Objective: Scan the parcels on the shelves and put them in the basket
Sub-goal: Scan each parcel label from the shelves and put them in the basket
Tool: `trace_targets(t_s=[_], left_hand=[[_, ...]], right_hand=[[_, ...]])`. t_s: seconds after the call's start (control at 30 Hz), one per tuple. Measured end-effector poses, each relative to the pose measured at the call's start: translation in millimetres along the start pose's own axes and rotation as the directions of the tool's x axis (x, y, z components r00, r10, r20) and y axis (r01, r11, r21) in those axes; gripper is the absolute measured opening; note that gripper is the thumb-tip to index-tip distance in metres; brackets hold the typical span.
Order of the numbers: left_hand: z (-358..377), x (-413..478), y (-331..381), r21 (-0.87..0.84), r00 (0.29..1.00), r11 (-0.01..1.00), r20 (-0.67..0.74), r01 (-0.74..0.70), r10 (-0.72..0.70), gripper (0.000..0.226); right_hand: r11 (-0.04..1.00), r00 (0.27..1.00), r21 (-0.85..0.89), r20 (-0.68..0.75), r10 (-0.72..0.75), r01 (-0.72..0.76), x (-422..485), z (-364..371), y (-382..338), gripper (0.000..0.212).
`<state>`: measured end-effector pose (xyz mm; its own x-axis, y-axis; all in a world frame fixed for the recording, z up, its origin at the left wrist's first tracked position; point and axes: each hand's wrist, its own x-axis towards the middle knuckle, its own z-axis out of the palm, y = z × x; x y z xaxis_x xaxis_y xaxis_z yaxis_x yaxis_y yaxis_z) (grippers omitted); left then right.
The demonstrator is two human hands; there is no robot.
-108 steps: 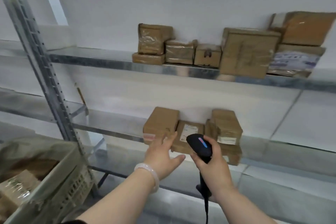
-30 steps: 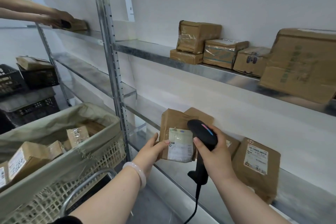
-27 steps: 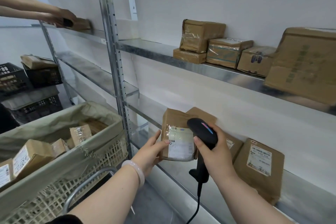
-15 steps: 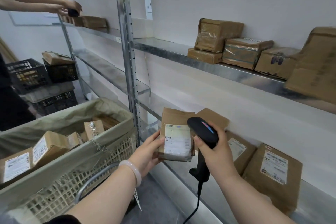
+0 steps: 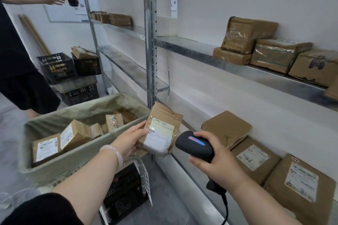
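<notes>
Right now the left hand [image 5: 128, 142] grips one brown parcel [image 5: 161, 133] by its left edge. The parcel is up in the air, just over the near corner of the basket [image 5: 73, 159] and in front of the lower shelf [image 5: 192, 113]. Its white label faces up toward the person, I think so the scanner [image 5: 194, 145] can read it. The right hand [image 5: 215, 162] is wrapped round the scanner, with one finger lying on top. The scanner's front end points at the label, and a red and blue light shows on its back. My guess is that the scan is going on or just done, and the parcel goes into the basket next. The basket sits close beside the shelves, so the drop is short. It has a green bag inside, maybe to keep small things from slipping through the holes.

Now the counting. Two hands are working, with one scanner and one parcel held. In the basket I can count five parcels [image 5: 75, 134], and more may hide below. On the lower shelf lie three parcels [image 5: 254, 157]; the first may be a stack of two, I cannot tell. On the upper shelf [image 5: 192, 49] sit four parcels [image 5: 276, 54], plus the corner of a fifth at the edge. One other person [image 5: 18, 42] stands far left, reaching both hands toward a far shelf. Three black crates [image 5: 56, 66] stand behind the basket, and one more sits under it.
</notes>
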<state>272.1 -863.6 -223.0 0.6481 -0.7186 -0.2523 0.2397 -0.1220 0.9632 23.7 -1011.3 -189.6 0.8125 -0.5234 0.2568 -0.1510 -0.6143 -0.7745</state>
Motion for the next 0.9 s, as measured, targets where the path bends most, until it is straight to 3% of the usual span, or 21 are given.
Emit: trace_targets(t_s=[0.13, 0.23, 0.3, 0.47, 0.67, 0.9], left_hand=[[-21, -2, -3, -0.019, 0.999, 1.0, -0.033, 0.022, -0.023, 0.05], [-36, -5, -8, -0.038, 0.999, 0.999, -0.024, 0.037, -0.038, 0.066], [-48, -6, -12, -0.044, 0.998, 0.998, -0.032, 0.052, -0.053, 0.064], [-69, -11, -13, -0.021, 0.997, 0.998, -0.05, 0.059, -0.06, 0.046], [-99, -8, -15, -0.005, 0.997, 0.998, -0.038, 0.069, -0.069, 0.038], [-150, 9, -17, 0.006, 0.99, 0.991, -0.05, 0.131, -0.131, 0.051]], right_hand=[[0.968, 0.982, -0.221, 0.17, -0.079, 0.116, 12, 2, -24, 0.059], [0.932, 0.958, -0.312, 0.27, -0.097, 0.182, 19, 4, -41, 0.059], [0.903, 0.942, -0.364, 0.318, -0.108, 0.227, 22, 6, -52, 0.06], [0.851, 0.916, -0.437, 0.384, -0.117, 0.291, 32, 14, -76, 0.062], [0.804, 0.899, -0.5, 0.428, -0.093, 0.321, 48, 30, -100, 0.06], [0.772, 0.887, -0.547, 0.459, -0.047, 0.324, 69, 57, -129, 0.054]])
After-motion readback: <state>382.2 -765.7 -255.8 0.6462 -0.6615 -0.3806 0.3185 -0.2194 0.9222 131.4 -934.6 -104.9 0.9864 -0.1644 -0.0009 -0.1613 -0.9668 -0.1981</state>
